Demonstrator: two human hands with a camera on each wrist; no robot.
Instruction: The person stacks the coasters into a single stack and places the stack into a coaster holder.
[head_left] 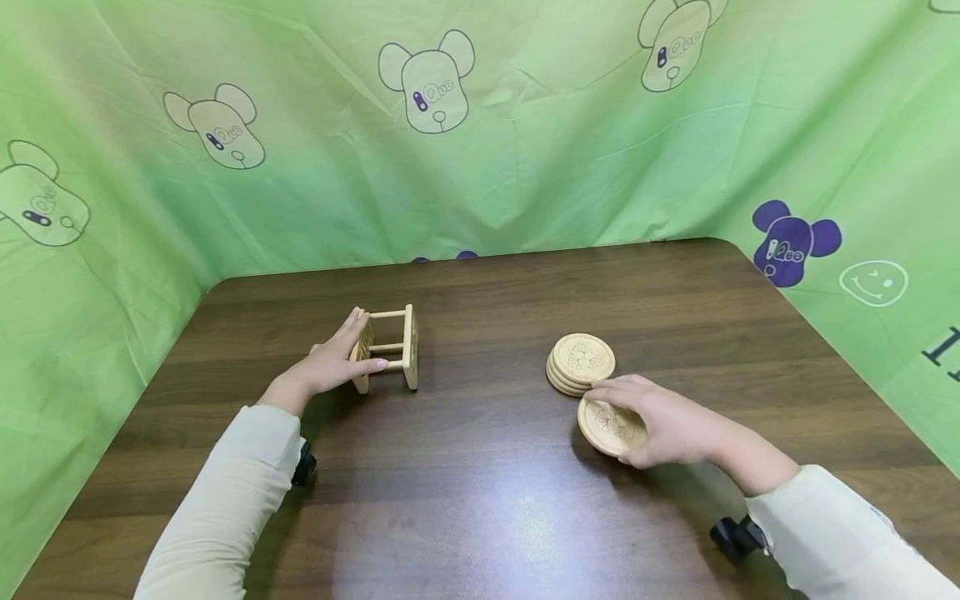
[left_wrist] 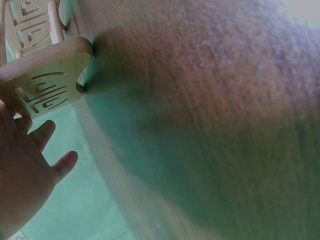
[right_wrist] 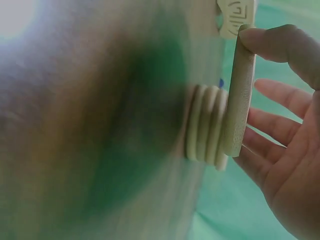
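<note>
A small wooden coaster holder point(head_left: 410, 350), with two carved side panels joined by round rods, stands at the left of the table. My left hand point(head_left: 335, 360) grips its left panel, thumb along the near side and fingers at the top. In the left wrist view two fingers stick out free below the carved panel point(left_wrist: 47, 90). My right hand point(head_left: 671, 419) holds a round wooden coaster point(head_left: 609, 427) by its edge between thumb and fingers, tilted above the table. Just behind it lies a stack of several matching coasters point(head_left: 581, 360), the top one showing an engraved pattern.
The brown wood-grain table point(head_left: 465, 467) has a rounded far corner on each side. A green cloth point(head_left: 525, 167) with bear-head prints hangs behind and beside it. Dark wrist camera mounts point(head_left: 735, 537) sit under the sleeves.
</note>
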